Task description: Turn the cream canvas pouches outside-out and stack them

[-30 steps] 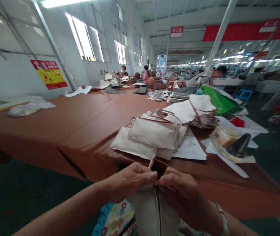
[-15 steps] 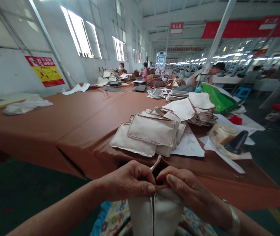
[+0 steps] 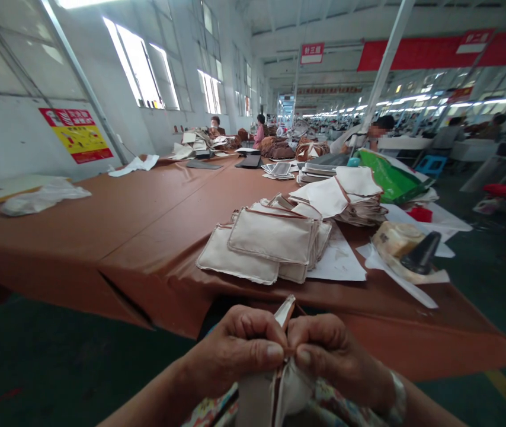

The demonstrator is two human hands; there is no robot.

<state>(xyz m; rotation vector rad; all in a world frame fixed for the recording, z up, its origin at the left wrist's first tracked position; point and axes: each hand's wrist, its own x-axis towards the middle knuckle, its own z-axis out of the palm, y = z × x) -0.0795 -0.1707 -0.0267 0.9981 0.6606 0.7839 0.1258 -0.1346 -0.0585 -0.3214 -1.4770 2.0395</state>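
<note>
A cream fabric pouch with brown edging (image 3: pixel 257 394) is held upright over my lap, in front of the table edge. My left hand (image 3: pixel 246 347) pinches its top edge between thumb and fingers. Close beside it, my right hand (image 3: pixel 330 350) grips the same edge from the other side, the fingertips of both hands nearly touching. A pale corner of the pouch sticks up behind the fingers. Its inside is mostly hidden by my hands. Just beyond lies a pile of similar cream pouches (image 3: pixel 275 237) with stitched brown borders.
A brown-covered table (image 3: pixel 146 219) stretches ahead. A stack of cream pieces (image 3: pixel 362 207) stands behind the pile. On the right are a black cone-shaped object (image 3: pixel 422 254), a yellowish block (image 3: pixel 397 237) and a green bag (image 3: pixel 386 175). Crumpled plastic (image 3: pixel 44 197) lies at left.
My hands have drawn together at the pouch's top edge. The opening that gaped between them has narrowed, and the pouch front has folded inward. The camera view has shifted slightly.
</note>
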